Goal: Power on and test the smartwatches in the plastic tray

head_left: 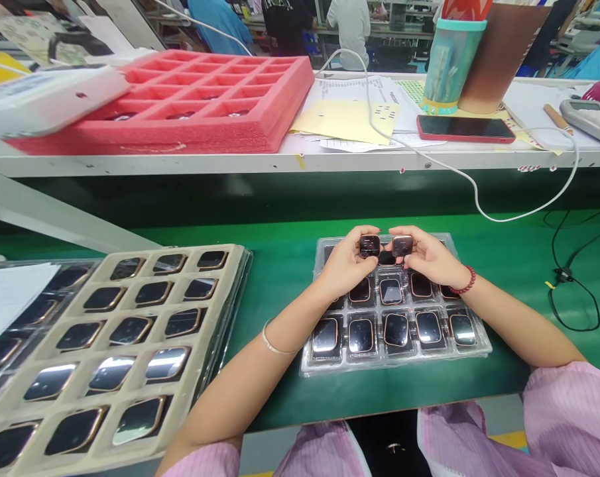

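Observation:
My left hand pinches a smartwatch body with a dark screen and gold-toned rim. In my right hand is a second smartwatch body, held by its edges beside the first, with a small gap between them. Both are raised over the far part of a clear plastic tray, whose pockets hold several similar dark-faced watch bodies. My hands and wrists hide some of the tray's back and side pockets.
Left of me, a cream tray of watch bodies lies on stacked trays. A raised shelf holds a pink foam tray, a phone, papers and a cup. A white cable droops over its edge; a black cable lies right.

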Tool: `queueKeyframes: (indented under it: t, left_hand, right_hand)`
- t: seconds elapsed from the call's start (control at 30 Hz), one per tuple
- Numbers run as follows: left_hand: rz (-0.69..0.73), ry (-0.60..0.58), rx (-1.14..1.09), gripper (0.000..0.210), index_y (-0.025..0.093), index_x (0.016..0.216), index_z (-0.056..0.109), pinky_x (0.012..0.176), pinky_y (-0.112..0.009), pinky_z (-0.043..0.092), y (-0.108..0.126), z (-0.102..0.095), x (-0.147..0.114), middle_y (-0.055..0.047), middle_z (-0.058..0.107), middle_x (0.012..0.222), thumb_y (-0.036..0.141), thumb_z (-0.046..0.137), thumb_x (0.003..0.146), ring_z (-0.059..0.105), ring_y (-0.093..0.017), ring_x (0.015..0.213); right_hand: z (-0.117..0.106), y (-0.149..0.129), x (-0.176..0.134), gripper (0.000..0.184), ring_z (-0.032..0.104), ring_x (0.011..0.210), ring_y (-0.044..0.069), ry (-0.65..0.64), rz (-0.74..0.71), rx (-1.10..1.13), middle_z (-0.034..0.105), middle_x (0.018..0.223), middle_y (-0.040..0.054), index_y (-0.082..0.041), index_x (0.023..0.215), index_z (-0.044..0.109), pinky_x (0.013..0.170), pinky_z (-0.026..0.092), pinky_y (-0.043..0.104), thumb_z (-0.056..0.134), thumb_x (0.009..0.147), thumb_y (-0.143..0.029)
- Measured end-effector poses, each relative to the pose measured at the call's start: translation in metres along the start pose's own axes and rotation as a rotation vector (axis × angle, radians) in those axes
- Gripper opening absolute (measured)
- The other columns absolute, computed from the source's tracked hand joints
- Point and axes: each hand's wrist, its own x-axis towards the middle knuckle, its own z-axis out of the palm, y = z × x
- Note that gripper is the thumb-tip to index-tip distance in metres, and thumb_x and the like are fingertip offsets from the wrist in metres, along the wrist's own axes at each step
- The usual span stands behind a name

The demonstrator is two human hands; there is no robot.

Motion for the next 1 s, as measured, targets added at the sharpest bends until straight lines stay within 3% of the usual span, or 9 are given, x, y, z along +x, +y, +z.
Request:
queueKeyframes:
  t: [0.17, 0.23, 0.37, 0.47, 0.57, 0.67, 0.8, 0.9, 1.0]
  left_hand:
    - [-0.024, 0.000, -0.112, 0.060, 0.020, 0.122, 0.051, 0.080, -0.026, 0.050, 0.003, 0.000, 0.000, -0.003, 0.064, 0.100, 0.007, 0.069, 0.066, 0.064, -0.016, 0.095]
    - [-0.038, -0.014, -0.170, 0.061, 0.020, 0.122, 0.051, 0.076, -0.025, 0.051, 0.004, 0.000, 0.000, -0.003, 0.065, 0.100, 0.009, 0.073, 0.066, 0.066, -0.015, 0.091]
    - [-0.089, -0.069, -0.262, 0.064, 0.020, 0.124, 0.051, 0.051, -0.020, 0.043, 0.008, -0.002, 0.001, -0.001, 0.066, 0.092, 0.019, 0.081, 0.067, 0.065, -0.011, 0.063]
    - [-0.105, -0.070, -0.343, 0.066, 0.017, 0.121, 0.053, 0.043, -0.018, 0.036, 0.011, -0.005, 0.003, 0.002, 0.065, 0.078, 0.026, 0.086, 0.065, 0.062, -0.009, 0.052]
    - [-0.120, -0.031, -0.445, 0.064, 0.014, 0.116, 0.058, 0.038, -0.017, 0.032, 0.013, -0.008, 0.006, 0.005, 0.061, 0.066, 0.032, 0.089, 0.062, 0.055, -0.006, 0.042]
    - [-0.162, 0.030, -0.579, 0.048, 0.013, 0.104, 0.064, 0.033, -0.017, 0.031, 0.015, -0.012, 0.008, 0.004, 0.059, 0.060, 0.043, 0.081, 0.072, 0.049, -0.005, 0.038]
    - [-0.296, 0.104, -0.766, 0.039, 0.012, 0.093, 0.064, 0.032, -0.016, 0.033, 0.022, -0.018, 0.012, -0.002, 0.064, 0.063, 0.049, 0.054, 0.094, 0.051, -0.007, 0.039]
    - [-0.438, 0.072, -0.835, 0.052, 0.008, 0.095, 0.064, 0.030, -0.015, 0.032, 0.026, -0.022, 0.013, -0.002, 0.059, 0.054, 0.053, 0.037, 0.101, 0.047, -0.006, 0.035]
    - [-0.477, 0.042, -0.826, 0.058, 0.006, 0.096, 0.065, 0.030, -0.014, 0.031, 0.026, -0.023, 0.014, -0.003, 0.060, 0.054, 0.057, 0.038, 0.101, 0.047, -0.006, 0.033]
  right_hand:
    - [-0.002, 0.003, 0.001, 0.065, 0.067, 0.114, 0.021, 0.023, 0.026, 0.106, 0.066, 0.127, 0.0109, -0.026, 0.142, 0.043, 0.082, 0.061, 0.030, 0.071, 0.084, -0.016]
    - [-0.004, 0.004, 0.002, 0.067, 0.070, 0.101, 0.018, 0.047, 0.057, 0.182, 0.066, 0.128, 0.0100, -0.027, 0.142, 0.043, 0.072, 0.061, 0.025, 0.074, 0.083, -0.018]
    - [-0.006, 0.004, 0.003, 0.069, 0.073, 0.076, 0.013, 0.083, 0.150, 0.320, 0.072, 0.118, 0.0075, -0.025, 0.139, 0.049, 0.066, 0.063, 0.024, 0.079, 0.077, -0.017]
    - [-0.008, -0.001, 0.003, 0.063, 0.076, 0.075, 0.014, 0.081, 0.235, 0.424, 0.075, 0.115, 0.0090, -0.021, 0.134, 0.056, 0.066, 0.064, 0.023, 0.082, 0.077, -0.019]
    - [-0.011, -0.005, 0.005, 0.044, 0.076, 0.074, 0.013, 0.079, 0.290, 0.565, 0.078, 0.109, 0.0086, -0.018, 0.123, 0.063, 0.065, 0.064, 0.020, 0.078, 0.083, -0.028]
    - [-0.017, -0.008, 0.009, 0.033, 0.076, 0.071, 0.013, 0.061, 0.368, 0.741, 0.080, 0.098, 0.0078, -0.016, 0.114, 0.067, 0.062, 0.064, 0.021, 0.057, 0.098, -0.042]
    - [-0.023, -0.009, 0.012, 0.058, 0.075, 0.066, 0.015, 0.052, 0.471, 0.899, 0.080, 0.090, 0.0097, -0.013, 0.111, 0.065, 0.057, 0.063, 0.024, 0.025, 0.106, -0.054]
    - [-0.024, -0.008, 0.013, 0.064, 0.074, 0.063, 0.015, 0.041, 0.490, 0.930, 0.079, 0.087, 0.0101, -0.012, 0.110, 0.064, 0.056, 0.063, 0.024, 0.020, 0.104, -0.059]
    - [-0.024, -0.009, 0.012, 0.058, 0.074, 0.063, 0.014, 0.016, 0.460, 0.901, 0.080, 0.088, 0.0094, -0.013, 0.110, 0.064, 0.056, 0.062, 0.023, 0.028, 0.103, -0.057]
